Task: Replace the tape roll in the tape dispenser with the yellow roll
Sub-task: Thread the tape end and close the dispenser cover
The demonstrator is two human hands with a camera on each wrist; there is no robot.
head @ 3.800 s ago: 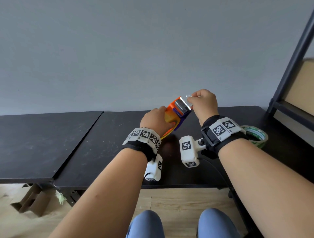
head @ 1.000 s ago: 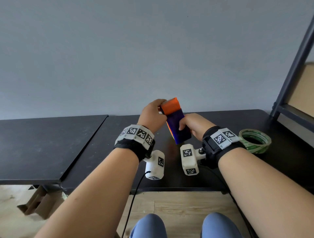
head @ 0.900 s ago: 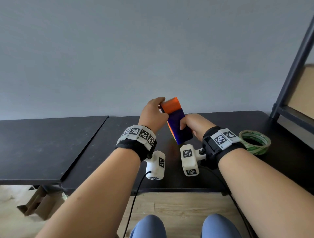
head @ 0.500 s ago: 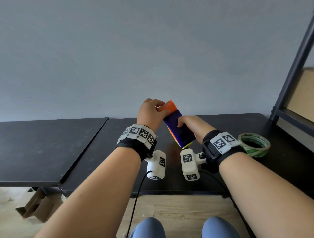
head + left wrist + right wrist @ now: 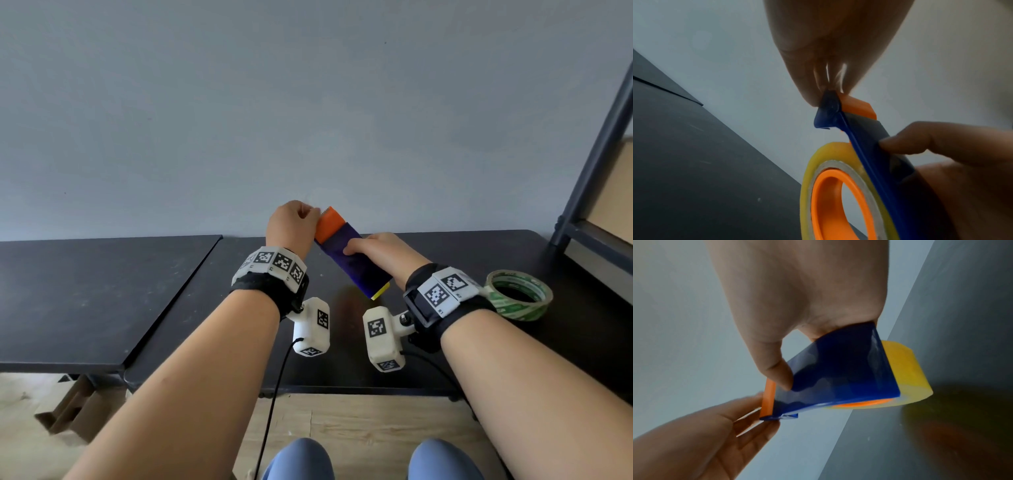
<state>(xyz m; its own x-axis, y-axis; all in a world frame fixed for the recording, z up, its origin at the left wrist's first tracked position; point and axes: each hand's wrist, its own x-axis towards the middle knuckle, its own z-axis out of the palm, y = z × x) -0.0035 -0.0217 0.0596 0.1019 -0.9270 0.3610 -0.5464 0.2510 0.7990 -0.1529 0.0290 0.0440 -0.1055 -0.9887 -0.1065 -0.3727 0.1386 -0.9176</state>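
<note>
Head view, tape dispenser (image 5: 349,255): held in the air above the black table (image 5: 171,294), centre of frame, tilted with orange end upper left and blue body running down to the lower right.
Head view, left hand (image 5: 291,228): curled at the orange upper end, fingertips closed against the toothed edge there.
Head view, right hand (image 5: 380,250): wrapped round the blue body from the right, thumb lying across its top face.
Head view, yellow roll (image 5: 382,291): only a yellow sliver visible at the dispenser's lower right tip, just below the right hand's grasp.
Head view, green tape roll (image 5: 519,296): flat on the table at right of frame, beside the right wrist, apart from both hands.
Head view, shelf frame (image 5: 596,137): dark upright at the right edge.
Left wrist view, left hand (image 5: 830,48): top centre, fingertips pinched on the dark blue tip beside the orange cap.
Left wrist view, yellow roll (image 5: 809,178): lower centre, seated on the orange hub inside the tape dispenser (image 5: 875,162), well below the pinch.
Left wrist view, right hand (image 5: 962,162): right edge, one finger pressed on the blue side.
Right wrist view, right hand (image 5: 801,296): clasping the blue tape dispenser (image 5: 838,373), thumb on its flat face.
Right wrist view, yellow roll (image 5: 906,369): protruding right of the blue shell, beyond the clasp.
Right wrist view, left hand (image 5: 715,434): lower left, fingertips touching the orange end.
</note>
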